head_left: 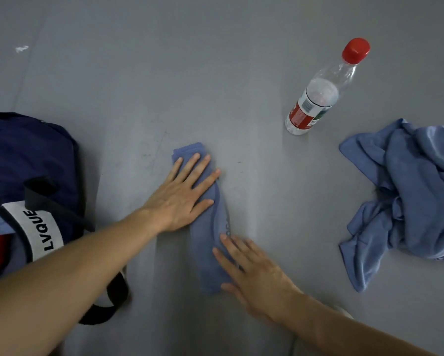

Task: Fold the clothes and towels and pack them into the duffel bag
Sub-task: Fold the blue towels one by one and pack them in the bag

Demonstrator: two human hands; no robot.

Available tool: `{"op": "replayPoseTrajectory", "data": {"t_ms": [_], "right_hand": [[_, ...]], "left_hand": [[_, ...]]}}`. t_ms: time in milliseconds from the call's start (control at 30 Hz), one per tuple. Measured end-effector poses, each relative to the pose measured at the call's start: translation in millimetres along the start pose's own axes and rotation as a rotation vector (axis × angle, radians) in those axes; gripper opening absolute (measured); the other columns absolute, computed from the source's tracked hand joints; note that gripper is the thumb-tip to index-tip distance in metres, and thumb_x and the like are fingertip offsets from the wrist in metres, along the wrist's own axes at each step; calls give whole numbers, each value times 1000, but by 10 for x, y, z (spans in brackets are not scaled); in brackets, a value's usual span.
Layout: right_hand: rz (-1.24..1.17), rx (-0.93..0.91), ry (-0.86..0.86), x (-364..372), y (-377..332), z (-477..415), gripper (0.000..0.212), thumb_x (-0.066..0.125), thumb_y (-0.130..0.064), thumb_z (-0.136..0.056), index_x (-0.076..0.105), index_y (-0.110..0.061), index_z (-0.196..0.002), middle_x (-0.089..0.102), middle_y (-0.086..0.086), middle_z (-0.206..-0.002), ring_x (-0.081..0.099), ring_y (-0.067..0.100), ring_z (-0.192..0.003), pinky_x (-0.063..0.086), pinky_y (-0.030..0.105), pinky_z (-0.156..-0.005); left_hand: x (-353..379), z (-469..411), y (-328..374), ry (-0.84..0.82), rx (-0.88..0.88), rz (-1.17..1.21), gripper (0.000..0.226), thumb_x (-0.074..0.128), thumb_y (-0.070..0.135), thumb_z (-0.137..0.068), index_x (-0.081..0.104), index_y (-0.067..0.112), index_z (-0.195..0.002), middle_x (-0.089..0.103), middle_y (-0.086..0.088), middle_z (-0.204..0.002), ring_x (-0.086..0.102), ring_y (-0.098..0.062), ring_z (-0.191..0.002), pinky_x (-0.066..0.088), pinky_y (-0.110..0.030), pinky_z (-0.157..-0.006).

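Note:
A blue towel (pixel 207 242), folded into a long narrow strip, lies on the grey surface in the middle. My left hand (pixel 183 192) presses flat on its far end, fingers spread. My right hand (pixel 254 276) lies flat on its near end, fingers apart too. Neither hand grips the cloth. A navy duffel bag (pixel 30 160) with black straps and a white label sits at the left; something red shows at its near edge. A crumpled pile of blue cloth (pixel 411 199) lies unfolded at the right.
A clear plastic water bottle (pixel 318 96) with a red cap and red label stands at the back right, beyond the towel. The grey surface (pixel 164 73) stretches far back. A small white scrap (pixel 22 48) lies at the far left.

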State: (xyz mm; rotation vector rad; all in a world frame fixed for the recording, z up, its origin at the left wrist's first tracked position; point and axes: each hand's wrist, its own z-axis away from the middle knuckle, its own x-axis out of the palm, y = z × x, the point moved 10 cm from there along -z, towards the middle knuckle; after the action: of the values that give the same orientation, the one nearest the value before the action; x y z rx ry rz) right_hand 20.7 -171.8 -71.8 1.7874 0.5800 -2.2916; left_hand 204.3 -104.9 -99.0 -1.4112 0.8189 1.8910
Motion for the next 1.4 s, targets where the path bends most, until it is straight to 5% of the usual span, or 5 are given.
{"op": "replayPoseTrajectory", "data": {"t_ms": [500, 733, 967, 1200, 1400], "right_hand": [[-51, -259, 215, -330, -42, -164, 35, 66, -27, -88, 71, -27, -123, 60, 3, -139, 51, 32, -134, 46, 45, -107], [-734, 392, 153, -314, 415, -410, 19, 61, -29, -92, 55, -17, -78, 58, 1, -82, 54, 21, -84, 46, 31, -75], [-1071, 799, 31, -82, 710, -565, 38, 64, -36, -93, 49, -15, -65, 49, -9, -50, 41, 6, -51, 38, 31, -55], [-310, 176, 286, -527, 381, -592, 60, 64, -41, -90, 49, -19, -144, 45, -1, -151, 46, 23, -135, 45, 36, -103], [-68, 61, 140, -317, 389, -653, 83, 77, -42, -79, 45, -12, -149, 43, 6, -155, 42, 35, -141, 45, 49, -107]], "left_hand": [[35, 42, 361, 44, -64, 97, 73, 17, 60, -103, -3, 20, -161, -15, -8, -167, -17, -24, -154, 1, -51, -125], [-463, 421, 98, 329, -294, 705, 37, 48, 43, -100, 72, 23, -121, 65, 7, -132, 57, -12, -126, 46, -40, -106], [-83, 817, 144, 82, -455, 1047, 52, 73, 48, -85, 51, 48, -133, 67, 25, -116, 63, 7, -103, 54, -26, -89], [-74, 688, 21, 204, -533, 935, 41, 67, 41, -92, 55, 38, -131, 70, 14, -114, 66, -6, -102, 52, -26, -89], [-479, 775, 411, 565, -145, 342, 39, 59, 17, -99, 61, 7, -137, 59, -10, -141, 54, -29, -133, 46, -44, -107]]}}
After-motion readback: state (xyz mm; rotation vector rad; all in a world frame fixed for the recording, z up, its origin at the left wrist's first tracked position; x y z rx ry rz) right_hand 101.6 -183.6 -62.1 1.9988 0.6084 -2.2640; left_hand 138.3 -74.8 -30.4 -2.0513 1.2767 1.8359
